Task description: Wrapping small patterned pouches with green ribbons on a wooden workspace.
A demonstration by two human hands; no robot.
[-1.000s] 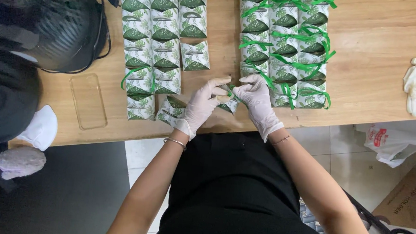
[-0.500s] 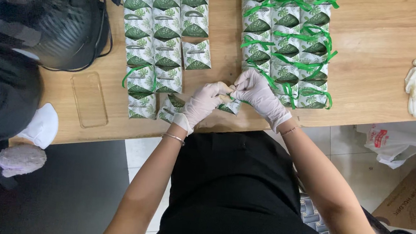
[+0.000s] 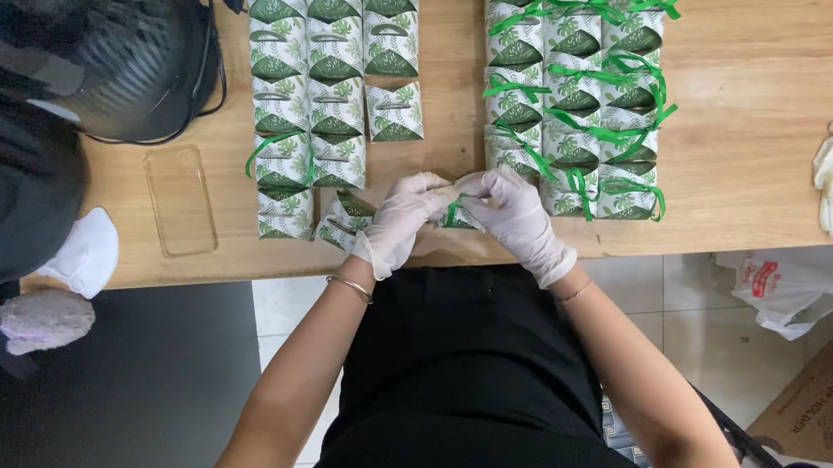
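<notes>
Wooden tabletop point(image 3: 743, 172) | both white-gloved hands, left hand point(image 3: 400, 221) and right hand point(image 3: 518, 218), pinch thin green ribbon point(image 3: 452, 210) on small leaf-printed paper box point(image 3: 460, 218) | tying step; bow needs snugging | finished ribboned boxes point(image 3: 574, 97) at 1 o'clock

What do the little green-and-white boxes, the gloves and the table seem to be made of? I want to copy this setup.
Boxes: likely printed card, matte, with crisp folded edges. Gloves on the left hand and right hand: thin white latex or vinyl, wrinkled. Table: wood or wood-look laminate with visible grain.
</notes>
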